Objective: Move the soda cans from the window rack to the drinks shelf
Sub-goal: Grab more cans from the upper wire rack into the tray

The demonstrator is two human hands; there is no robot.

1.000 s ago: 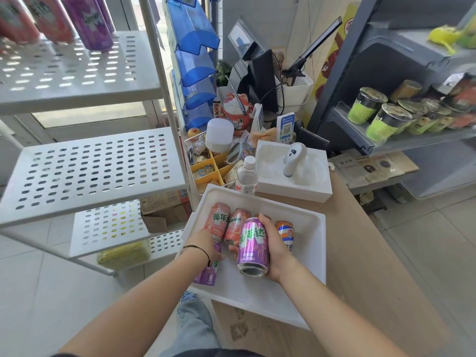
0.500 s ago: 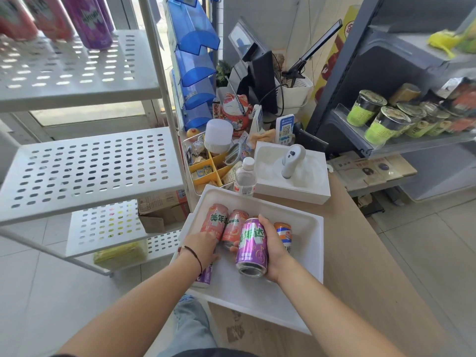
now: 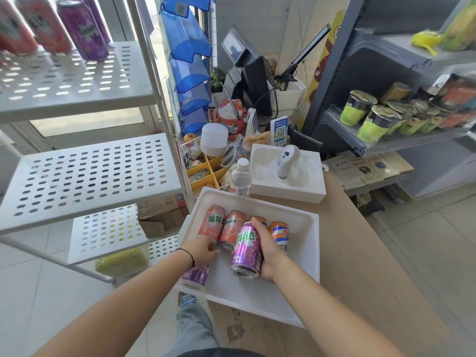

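From the head view, my right hand (image 3: 268,256) grips a purple soda can (image 3: 247,249) over the white tray (image 3: 307,256) on the bench (image 3: 360,253). My left hand (image 3: 203,251) curls round another purple can (image 3: 196,275), mostly hidden. More cans (image 3: 64,29) wait on the window rack (image 3: 85,173). I'd lay each can flat against its neighbours so none rolls.

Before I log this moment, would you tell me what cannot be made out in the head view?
- Purple can under the left hand: mostly hidden by hand and wrist, so its label and the grip on it are unclear.
- Orange can behind the right hand: that hand and the purple can it holds cover its lower half.
- Cans on the top window rack: cut off by the frame's upper edge and blurred.
- Cups on the dark shelf: labels too small to read.
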